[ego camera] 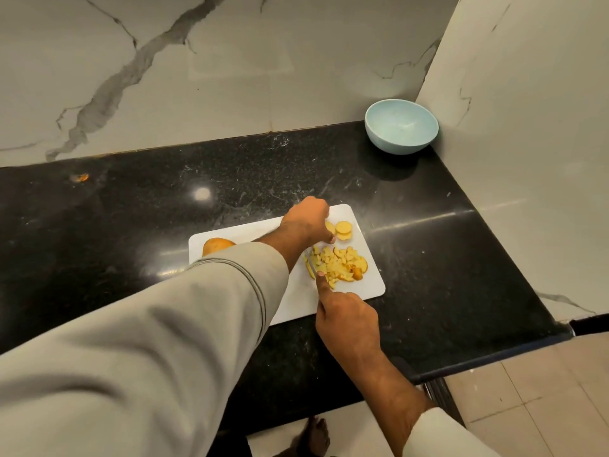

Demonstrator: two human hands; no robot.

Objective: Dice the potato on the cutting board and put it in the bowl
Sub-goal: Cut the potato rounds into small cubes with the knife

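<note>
Two hands work over a white cutting board (369,285) that lies on a shiny black counter (131,219). Far to the left on the counter sits a tiny orange scrap (80,177), well apart from the board. A bright spot of light shines on the counter near the middle.

At the left end of the board sits a big uncut piece of potato (216,245) with its brown skin on. A wide grey sleeve (148,324) lies across in front of it and hides its lower part and much of the board.

The left hand (308,224) reaches out from that sleeve. Its fingers are curled down at the far side of the board, next to some round potato slices (342,229). What the fingertips press or hold is hidden, so I cannot tell if they grip anything.

Just below lies a pile of small yellow potato cubes (339,267), near the right end of the board. A thin knife (311,263) rests its blade at the left edge of the pile. The right hand (349,319) grips the knife. Its fingers wrap the handle, which is hidden, and one finger lies straight along the top of the blade.

Far back on the right, in the corner by the marble wall (164,77), stands a light blue bowl (400,140). No potato can be seen in it, and it is well apart from the board.

At the bottom, a bare foot (318,437) stands on the pale floor tiles (527,390).

No words or labels can be read anywhere.
</note>
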